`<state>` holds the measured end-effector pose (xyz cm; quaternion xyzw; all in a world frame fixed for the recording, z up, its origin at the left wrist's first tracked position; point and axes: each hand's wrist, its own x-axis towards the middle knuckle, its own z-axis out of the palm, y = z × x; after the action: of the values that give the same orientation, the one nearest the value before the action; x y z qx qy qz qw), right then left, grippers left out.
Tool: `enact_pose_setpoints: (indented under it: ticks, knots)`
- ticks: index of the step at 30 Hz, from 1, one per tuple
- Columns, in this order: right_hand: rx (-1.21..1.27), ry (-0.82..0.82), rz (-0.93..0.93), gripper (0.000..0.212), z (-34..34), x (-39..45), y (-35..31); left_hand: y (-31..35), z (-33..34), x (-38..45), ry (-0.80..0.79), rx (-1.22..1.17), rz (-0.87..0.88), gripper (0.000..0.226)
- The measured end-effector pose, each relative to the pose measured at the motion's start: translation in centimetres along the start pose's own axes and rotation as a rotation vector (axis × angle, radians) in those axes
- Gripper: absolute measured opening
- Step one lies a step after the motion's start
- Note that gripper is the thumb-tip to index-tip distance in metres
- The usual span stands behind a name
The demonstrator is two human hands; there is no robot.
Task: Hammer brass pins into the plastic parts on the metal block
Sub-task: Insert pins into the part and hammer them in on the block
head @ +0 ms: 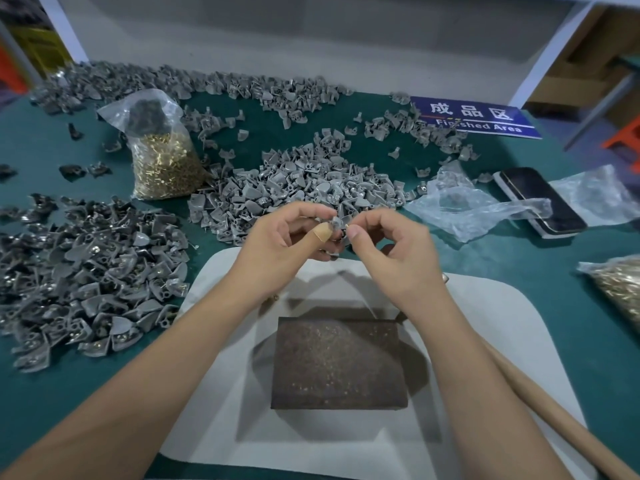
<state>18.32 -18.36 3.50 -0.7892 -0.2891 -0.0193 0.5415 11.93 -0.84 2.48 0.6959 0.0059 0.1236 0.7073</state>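
The metal block sits nearest the operator, centred on a pale mat that likely cushions the surface against blows. Its top face is bare, so no part is staged for striking yet. A wooden handle, presumably the hammer's, lies along the right forearm, within reach but not held.

Above the block's far edge, both hands meet. The left hand grips a small grey plastic part between curled fingers and a bandaged thumb. The right hand has its grip closed in a pinch at the same part, apparently seating a brass pin; the pin itself is too small and blurred to confirm. Holding the part raised allows hand alignment before it goes onto the block.

Just beyond the hands lies the supply heap of grey parts. Parts showing brass, judged finished, are piled at left. A bag of brass pins stands beyond that pile, and a "Finished Area" sign lies furthest back.
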Motion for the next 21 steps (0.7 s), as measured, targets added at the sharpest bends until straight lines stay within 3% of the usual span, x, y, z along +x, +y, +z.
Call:
enact_pose_setpoints:
  ticks: [3,8,15,21]
  knots:
    - [-0.037,0.009,-0.001,0.020,0.01,0.09,0.17,-0.13,0.01,-0.01,0.025,0.079,0.050,0.017]
    - [-0.060,0.031,-0.020,0.031,0.11,-0.03,0.44,-0.65,0.09,-0.29,0.093,0.418,0.172,0.017]
    - [-0.039,0.033,-0.077,0.006,-0.15,-0.02,0.58,-0.25,0.42,-0.40,0.017,0.547,0.294,0.039]
    - [0.007,0.053,-0.073,0.005,-0.30,-0.11,0.48,-0.07,0.62,-0.59,0.023,0.508,0.287,0.034]
